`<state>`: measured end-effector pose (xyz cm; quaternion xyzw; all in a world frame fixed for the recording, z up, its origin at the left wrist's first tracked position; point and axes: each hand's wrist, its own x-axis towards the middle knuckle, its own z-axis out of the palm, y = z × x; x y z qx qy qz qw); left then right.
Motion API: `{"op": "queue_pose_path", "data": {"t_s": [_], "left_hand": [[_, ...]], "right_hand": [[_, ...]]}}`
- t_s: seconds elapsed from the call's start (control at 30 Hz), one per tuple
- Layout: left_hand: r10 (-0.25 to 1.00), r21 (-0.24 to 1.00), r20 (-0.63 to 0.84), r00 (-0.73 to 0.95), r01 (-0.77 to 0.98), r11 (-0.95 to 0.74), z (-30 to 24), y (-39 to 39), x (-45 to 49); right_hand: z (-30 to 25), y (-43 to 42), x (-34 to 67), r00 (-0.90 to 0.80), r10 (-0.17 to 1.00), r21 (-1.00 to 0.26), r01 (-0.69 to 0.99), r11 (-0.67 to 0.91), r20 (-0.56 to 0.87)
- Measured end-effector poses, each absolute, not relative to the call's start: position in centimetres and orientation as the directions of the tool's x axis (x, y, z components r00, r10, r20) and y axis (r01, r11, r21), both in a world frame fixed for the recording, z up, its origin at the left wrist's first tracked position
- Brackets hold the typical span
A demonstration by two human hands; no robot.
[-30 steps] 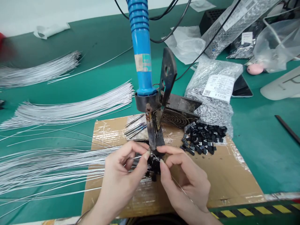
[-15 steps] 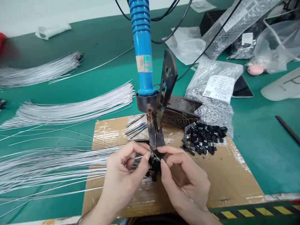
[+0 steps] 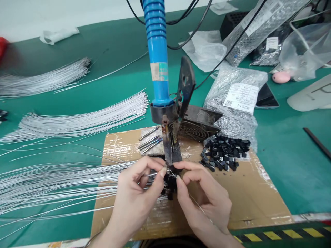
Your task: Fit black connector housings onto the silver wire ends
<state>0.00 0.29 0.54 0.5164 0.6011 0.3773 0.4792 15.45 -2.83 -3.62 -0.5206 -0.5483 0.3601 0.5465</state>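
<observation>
A soldering iron with a blue handle (image 3: 157, 51) stands upright in a dark metal stand (image 3: 186, 81), its tip end pointing down between my hands. My left hand (image 3: 142, 189) is closed in a pinch just below that end, holding what looks like a thin grey wire; a tiny shiny piece shows at the fingertips. From the right, my right hand (image 3: 204, 196) pinches a strand of solder wire (image 3: 199, 206) that runs back across the palm. The solder's front end reaches the left fingertips. Black connector pieces (image 3: 170, 184) lie under both hands, partly hidden.
Bundles of grey wires (image 3: 85, 119) spread over the green mat at left. Cardboard (image 3: 253, 203) lies beneath the work. Loose black connectors (image 3: 227, 150) are heaped at right, before a labelled plastic bag (image 3: 238, 82). Metal rods (image 3: 150, 141) lie behind my left hand. A phone (image 3: 267, 96) is farther right.
Almost nothing differs. Both hands keep their pinches under the iron, and the view has shifted very slightly.
</observation>
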Motion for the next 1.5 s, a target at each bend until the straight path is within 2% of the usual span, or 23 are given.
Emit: {"op": "queue_pose_path", "data": {"t_s": [1.5], "left_hand": [[0.985,0.953,-0.173,-0.006,0.25,0.169,0.18,0.11,-0.17]], "right_hand": [[-4.21,-2.64,15.2,0.135,0.954,-0.958,0.145,0.247,0.266]]}}
